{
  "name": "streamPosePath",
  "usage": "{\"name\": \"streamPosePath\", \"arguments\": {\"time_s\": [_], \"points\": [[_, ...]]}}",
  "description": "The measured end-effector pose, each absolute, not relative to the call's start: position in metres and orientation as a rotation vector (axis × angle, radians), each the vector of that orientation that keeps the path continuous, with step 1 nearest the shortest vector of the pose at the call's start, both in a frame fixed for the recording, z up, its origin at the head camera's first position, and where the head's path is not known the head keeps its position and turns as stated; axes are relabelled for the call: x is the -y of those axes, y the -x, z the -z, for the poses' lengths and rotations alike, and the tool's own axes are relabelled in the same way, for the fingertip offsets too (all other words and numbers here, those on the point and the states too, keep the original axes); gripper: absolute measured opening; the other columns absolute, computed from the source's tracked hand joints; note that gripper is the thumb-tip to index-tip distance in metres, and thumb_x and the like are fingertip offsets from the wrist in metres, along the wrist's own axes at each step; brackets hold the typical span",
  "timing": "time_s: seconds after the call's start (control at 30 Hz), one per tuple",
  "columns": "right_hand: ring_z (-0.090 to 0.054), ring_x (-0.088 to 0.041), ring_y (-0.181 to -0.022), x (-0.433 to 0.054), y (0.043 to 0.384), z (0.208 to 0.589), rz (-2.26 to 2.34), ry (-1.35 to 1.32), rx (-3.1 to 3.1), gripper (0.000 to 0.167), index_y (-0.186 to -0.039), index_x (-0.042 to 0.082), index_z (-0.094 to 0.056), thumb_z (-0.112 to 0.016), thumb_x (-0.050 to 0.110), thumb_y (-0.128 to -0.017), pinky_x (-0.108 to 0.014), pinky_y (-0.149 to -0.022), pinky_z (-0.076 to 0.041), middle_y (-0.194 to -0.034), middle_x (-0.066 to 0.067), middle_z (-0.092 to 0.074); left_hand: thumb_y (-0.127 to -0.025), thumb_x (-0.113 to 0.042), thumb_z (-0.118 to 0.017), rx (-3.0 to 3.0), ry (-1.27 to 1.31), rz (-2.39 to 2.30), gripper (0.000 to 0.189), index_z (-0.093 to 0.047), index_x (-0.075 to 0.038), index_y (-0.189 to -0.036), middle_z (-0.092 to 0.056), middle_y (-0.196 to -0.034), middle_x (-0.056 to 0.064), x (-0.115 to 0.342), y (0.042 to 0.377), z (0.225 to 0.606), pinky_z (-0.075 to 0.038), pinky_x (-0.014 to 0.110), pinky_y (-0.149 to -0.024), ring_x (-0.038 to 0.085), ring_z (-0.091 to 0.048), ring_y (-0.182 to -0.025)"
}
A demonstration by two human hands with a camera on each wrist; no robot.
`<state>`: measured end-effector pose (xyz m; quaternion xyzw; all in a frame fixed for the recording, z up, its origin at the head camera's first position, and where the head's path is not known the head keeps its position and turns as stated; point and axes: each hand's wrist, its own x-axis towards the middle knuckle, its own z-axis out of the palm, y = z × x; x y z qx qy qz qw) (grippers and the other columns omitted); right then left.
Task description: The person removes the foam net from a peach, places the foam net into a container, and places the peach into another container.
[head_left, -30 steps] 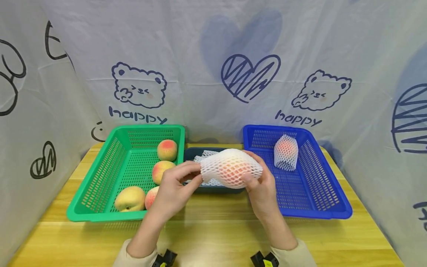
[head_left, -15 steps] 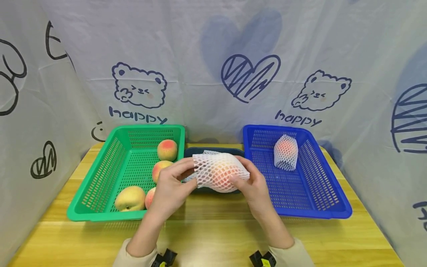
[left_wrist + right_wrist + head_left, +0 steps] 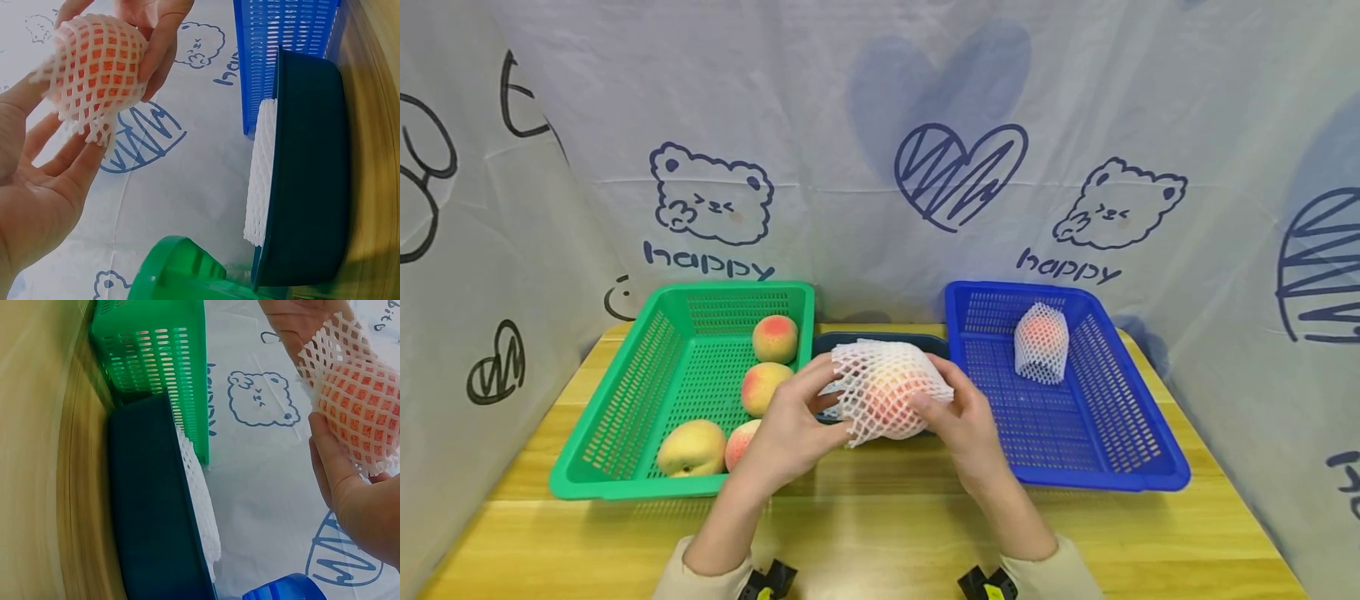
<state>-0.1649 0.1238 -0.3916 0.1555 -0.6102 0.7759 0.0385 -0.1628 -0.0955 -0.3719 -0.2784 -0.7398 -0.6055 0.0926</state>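
A peach [image 3: 897, 398] sits inside a white foam net [image 3: 850, 385], held up between both hands over the dark tray. My right hand [image 3: 968, 429] grips the netted peach at its right end, thumb in front and fingers behind. At the other end, my left hand [image 3: 792, 421] has thumb and fingers around the net's loose, flared edge. In the left wrist view, the left fingertips touch that frayed edge [image 3: 95, 131]. Through the mesh the peach's red side shows in the right wrist view, with the right thumb and fingers around the net [image 3: 359, 412].
On the left, a green basket [image 3: 602, 400] holds several bare peaches [image 3: 692, 447]. The blue basket [image 3: 1142, 400] on the right contains another netted peach [image 3: 1042, 342]. Between them stands the dark tray [image 3: 312, 175] with white foam nets [image 3: 261, 175]. A printed cloth hangs behind.
Both the peach and the right hand have shifted left, toward the left hand. The net's left end has gone from gathered to spread wide, its edge now flared around the left fingers.
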Motion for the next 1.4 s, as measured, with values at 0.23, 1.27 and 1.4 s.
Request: {"name": "streamPosePath", "arguments": {"time_s": [0.23,1.27,1.4], "points": [[-0.067,-0.014,-0.101,-0.115,0.165,0.398,-2.377,-0.541,1.884,0.069,-0.142,-0.012,-0.049,-0.08,0.027,-0.093,-0.028,-0.087,-0.059,-0.122,-0.007,-0.062,-0.073,0.016,-0.083,2.257,0.831,1.8,0.067,-0.065,-0.002,-0.134,-0.052,-0.145,0.013,0.092,0.164,0.374,-0.054,0.035,-0.101,0.03,-0.052,-0.132],[-0.071,-0.013,-0.084,-0.113,0.168,0.397,-2.438,-0.276,1.742,0.019,-0.112,0.015,-0.068,-0.058,0.001,-0.104,-0.032,-0.07,-0.063,-0.098,-0.001,-0.071,-0.088,0.01,-0.072,2.243,0.941,1.737,0.056,-0.058,-0.01,-0.139,-0.05,-0.14,0.006,0.098,0.163,0.373,-0.054,0.034,-0.102,0.022,-0.051,-0.13],[-0.072,-0.014,-0.085,-0.112,0.17,0.397,-2.446,-0.226,1.721,0.014,-0.118,0.005,-0.061,-0.058,0.001,-0.105,-0.03,-0.071,-0.062,-0.1,-0.001,-0.072,-0.087,0.008,-0.073,2.224,0.942,1.724,0.057,-0.057,-0.011,-0.138,-0.05,-0.138,0.005,0.099,0.165,0.373,-0.054,0.034,-0.101,0.022,-0.052,-0.128]]}}
